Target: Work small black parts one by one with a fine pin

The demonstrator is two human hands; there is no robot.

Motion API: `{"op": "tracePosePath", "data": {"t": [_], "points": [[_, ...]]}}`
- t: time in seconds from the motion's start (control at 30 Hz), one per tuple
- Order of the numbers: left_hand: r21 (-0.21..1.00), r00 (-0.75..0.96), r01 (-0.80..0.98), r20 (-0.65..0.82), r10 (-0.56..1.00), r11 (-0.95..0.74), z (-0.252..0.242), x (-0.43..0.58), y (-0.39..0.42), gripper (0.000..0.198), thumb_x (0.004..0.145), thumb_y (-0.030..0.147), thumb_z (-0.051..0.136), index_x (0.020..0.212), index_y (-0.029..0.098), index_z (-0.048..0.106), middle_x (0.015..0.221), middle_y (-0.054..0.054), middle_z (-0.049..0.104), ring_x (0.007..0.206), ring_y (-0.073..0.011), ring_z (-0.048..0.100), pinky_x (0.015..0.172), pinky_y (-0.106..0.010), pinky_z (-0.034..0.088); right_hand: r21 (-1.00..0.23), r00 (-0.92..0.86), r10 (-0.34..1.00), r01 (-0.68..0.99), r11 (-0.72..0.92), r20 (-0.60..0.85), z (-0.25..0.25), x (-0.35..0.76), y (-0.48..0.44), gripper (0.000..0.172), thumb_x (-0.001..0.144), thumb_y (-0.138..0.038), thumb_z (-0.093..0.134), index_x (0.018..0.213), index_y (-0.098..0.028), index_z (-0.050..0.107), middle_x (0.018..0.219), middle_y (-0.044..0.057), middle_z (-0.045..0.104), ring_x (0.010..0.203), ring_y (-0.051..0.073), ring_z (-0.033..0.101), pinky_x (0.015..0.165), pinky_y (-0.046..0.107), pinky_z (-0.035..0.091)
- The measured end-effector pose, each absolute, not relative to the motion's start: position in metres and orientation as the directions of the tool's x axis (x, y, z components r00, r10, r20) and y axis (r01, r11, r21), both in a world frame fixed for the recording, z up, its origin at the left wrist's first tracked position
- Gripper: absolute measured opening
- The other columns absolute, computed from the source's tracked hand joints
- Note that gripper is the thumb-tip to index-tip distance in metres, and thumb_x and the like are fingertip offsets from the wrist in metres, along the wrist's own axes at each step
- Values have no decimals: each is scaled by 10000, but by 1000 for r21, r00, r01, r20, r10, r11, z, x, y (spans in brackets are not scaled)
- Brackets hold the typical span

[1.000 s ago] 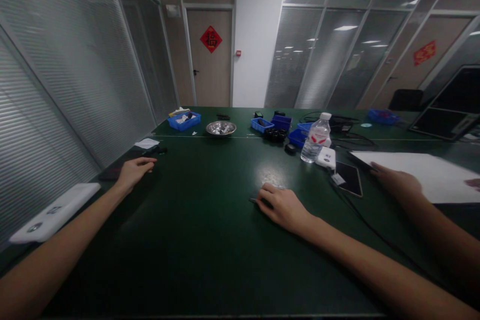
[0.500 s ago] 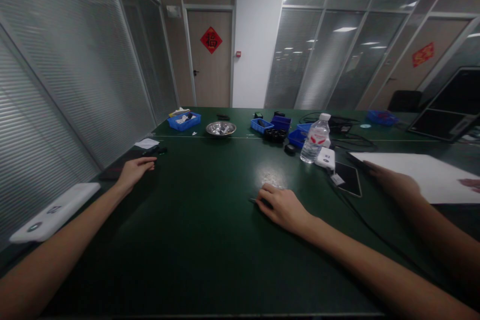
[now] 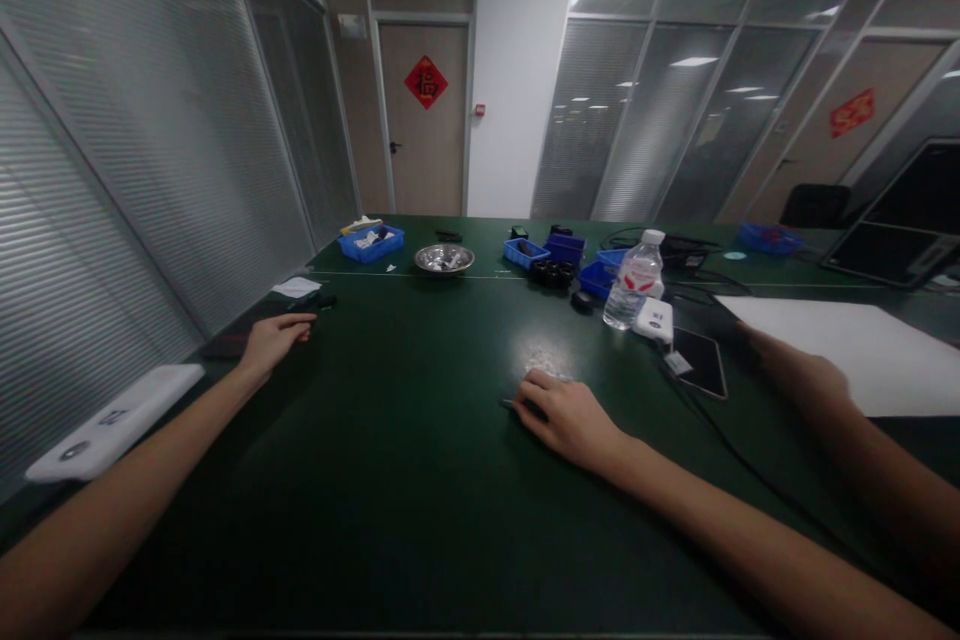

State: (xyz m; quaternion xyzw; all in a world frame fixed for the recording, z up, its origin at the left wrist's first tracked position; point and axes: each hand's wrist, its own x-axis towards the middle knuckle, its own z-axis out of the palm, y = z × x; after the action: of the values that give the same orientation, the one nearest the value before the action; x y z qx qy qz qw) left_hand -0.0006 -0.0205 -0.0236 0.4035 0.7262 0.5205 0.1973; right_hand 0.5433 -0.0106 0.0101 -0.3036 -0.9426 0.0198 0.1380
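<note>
My left hand (image 3: pixel 274 348) hovers over or rests on the left part of the green table (image 3: pixel 405 440), its fingers pressed together; whether anything is between them is too small to tell. Just beyond it lie a small dark object (image 3: pixel 319 301) and a white paper (image 3: pixel 296 287). My right hand (image 3: pixel 559 412) rests on the table right of the middle, closed in a pinch on a small thin object (image 3: pixel 508 403) whose tip sticks out to the left.
Farther back stand a metal bowl (image 3: pixel 444 260), a blue basket (image 3: pixel 371 243), blue trays (image 3: pixel 525 252) and a water bottle (image 3: pixel 634 282). A phone (image 3: pixel 699 362) and cable lie right. Another person's hand (image 3: pixel 810 375) is beside a white sheet (image 3: pixel 855 340). A white device (image 3: pixel 116 423) is at left.
The view has shifted slightly. Another hand at the far right edge, over the white sheet, has gone out of view. My hands have hardly moved.
</note>
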Motion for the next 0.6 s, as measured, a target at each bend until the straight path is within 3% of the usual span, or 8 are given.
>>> {"op": "tracePosePath", "data": {"t": [0.17, 0.47, 0.6], "points": [[913, -573, 387, 128, 809, 130, -27, -5, -19, 449, 706, 317, 744, 1117, 141, 783, 900, -95, 776, 850, -209, 717, 761, -268, 551, -128, -781, 575, 562, 817, 243, 11, 544, -11, 215, 1044, -332, 485, 1036, -196, 652, 1010, 55, 627, 735, 140, 600, 630, 267, 441], [903, -554, 412, 142, 821, 122, -26, -5, -19, 472, 712, 335, 735, 1131, 121, 773, 876, -99, 760, 803, -210, 700, 718, -273, 545, -132, -781, 576, 562, 817, 242, 9, 544, -9, 212, 1042, -324, 482, 1046, -198, 652, 1008, 55, 625, 743, 143, 604, 633, 264, 443], [901, -476, 427, 155, 865, 73, -16, 24, -20, 530, 730, 393, 761, 1202, 153, 748, 991, -99, 769, 857, -218, 709, 739, -285, 553, -114, -772, 582, 573, 811, 256, 6, 543, -8, 212, 1041, -330, 483, 1015, -196, 645, 995, 50, 622, 733, 140, 594, 624, 263, 429]]}}
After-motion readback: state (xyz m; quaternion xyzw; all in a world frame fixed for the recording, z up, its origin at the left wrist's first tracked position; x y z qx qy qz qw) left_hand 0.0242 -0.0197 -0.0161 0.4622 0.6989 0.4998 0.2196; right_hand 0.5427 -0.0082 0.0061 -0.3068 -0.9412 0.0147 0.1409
